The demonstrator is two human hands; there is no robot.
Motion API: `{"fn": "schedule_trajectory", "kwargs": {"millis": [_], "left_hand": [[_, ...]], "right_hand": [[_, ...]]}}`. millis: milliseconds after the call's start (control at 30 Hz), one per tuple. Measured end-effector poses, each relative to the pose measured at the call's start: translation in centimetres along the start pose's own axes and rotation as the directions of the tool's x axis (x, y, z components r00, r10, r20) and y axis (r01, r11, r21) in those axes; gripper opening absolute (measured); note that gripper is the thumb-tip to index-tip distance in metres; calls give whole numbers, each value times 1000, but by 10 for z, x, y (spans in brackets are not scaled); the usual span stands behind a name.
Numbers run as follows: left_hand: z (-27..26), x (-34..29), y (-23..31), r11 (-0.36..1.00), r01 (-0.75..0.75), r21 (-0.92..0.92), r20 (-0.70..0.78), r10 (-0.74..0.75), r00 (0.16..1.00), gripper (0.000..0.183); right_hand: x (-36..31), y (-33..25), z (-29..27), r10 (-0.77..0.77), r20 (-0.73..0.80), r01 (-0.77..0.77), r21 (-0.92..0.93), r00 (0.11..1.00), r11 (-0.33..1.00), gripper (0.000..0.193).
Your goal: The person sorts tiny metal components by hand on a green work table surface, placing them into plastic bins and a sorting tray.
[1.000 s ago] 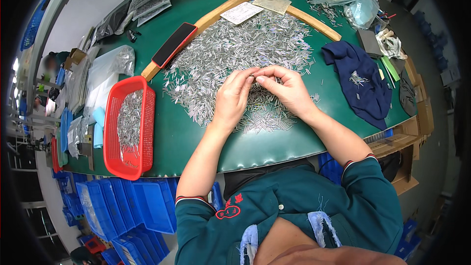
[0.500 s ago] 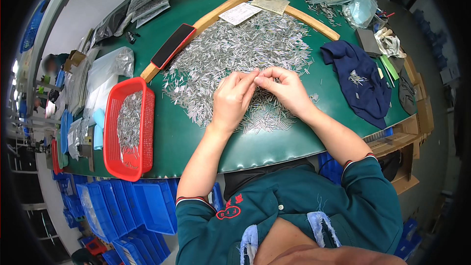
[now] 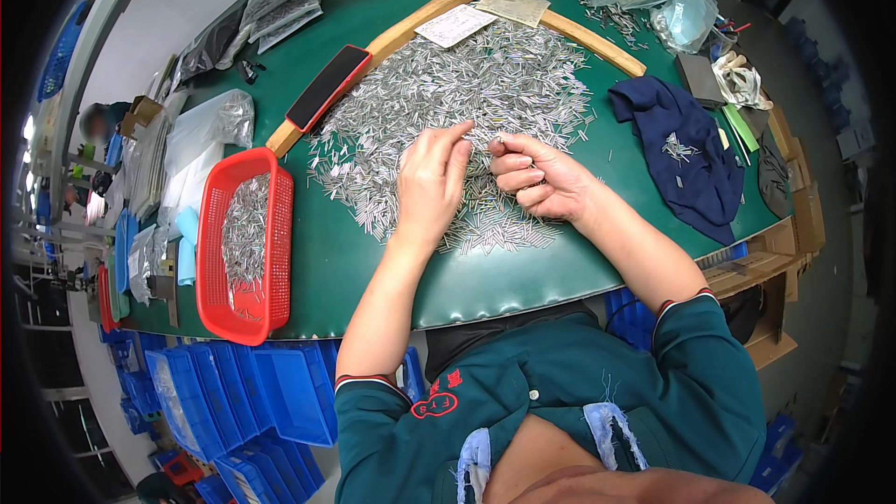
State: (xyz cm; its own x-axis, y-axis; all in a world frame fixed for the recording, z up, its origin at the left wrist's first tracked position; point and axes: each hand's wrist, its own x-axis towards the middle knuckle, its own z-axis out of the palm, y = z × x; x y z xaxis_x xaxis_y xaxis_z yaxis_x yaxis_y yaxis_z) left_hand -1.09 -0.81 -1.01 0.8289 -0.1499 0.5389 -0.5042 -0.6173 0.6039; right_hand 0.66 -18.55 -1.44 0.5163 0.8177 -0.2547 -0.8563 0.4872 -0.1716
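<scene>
A broad heap of small silvery metal pins (image 3: 439, 84) covers the middle of the green table. Over its near part is my left hand (image 3: 431, 177), its fingers stretched forward and the thumb a little apart. I see nothing held in it. To the right, my right hand (image 3: 543, 179) is closed, with thumb and index fingertip pinched together and the other fingers curled. Something tiny and greyish shows at that pinch, too small to make out. A gap separates the two hands. More pins lie in a red plastic basket (image 3: 282, 252) at the left.
Wooden bars (image 3: 593, 43) border the heap's far side, with two paper slips (image 3: 457, 26) and a black-and-red phone-shaped object (image 3: 329, 88) on them. A navy cloth (image 3: 686, 173) bearing some pins lies right. Blue bins (image 3: 294, 392) stand below the table's left edge.
My hands, whose fingertips met over the heap, have come apart. The left fingers have straightened and moved slightly left; the right hand has turned, its fingers curled below the pinch.
</scene>
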Motion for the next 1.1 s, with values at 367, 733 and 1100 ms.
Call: {"fn": "schedule_trajectory", "kwargs": {"millis": [367, 733, 1100], "left_hand": [[5, -7, -1, 904, -124, 408, 280, 6, 960, 26], [-1, 0, -8, 995, 93, 37, 137, -97, 986, 11], [-1, 0, 1, 588, 410, -697, 263, -322, 910, 15]], "right_hand": [[-1, -1, 2, 6, 51, -6, 9, 999, 1000, 17], [-7, -3, 6, -116, 183, 135, -101, 976, 986, 23], [-5, 10, 17, -289, -132, 178, -535, 948, 826, 16]]}}
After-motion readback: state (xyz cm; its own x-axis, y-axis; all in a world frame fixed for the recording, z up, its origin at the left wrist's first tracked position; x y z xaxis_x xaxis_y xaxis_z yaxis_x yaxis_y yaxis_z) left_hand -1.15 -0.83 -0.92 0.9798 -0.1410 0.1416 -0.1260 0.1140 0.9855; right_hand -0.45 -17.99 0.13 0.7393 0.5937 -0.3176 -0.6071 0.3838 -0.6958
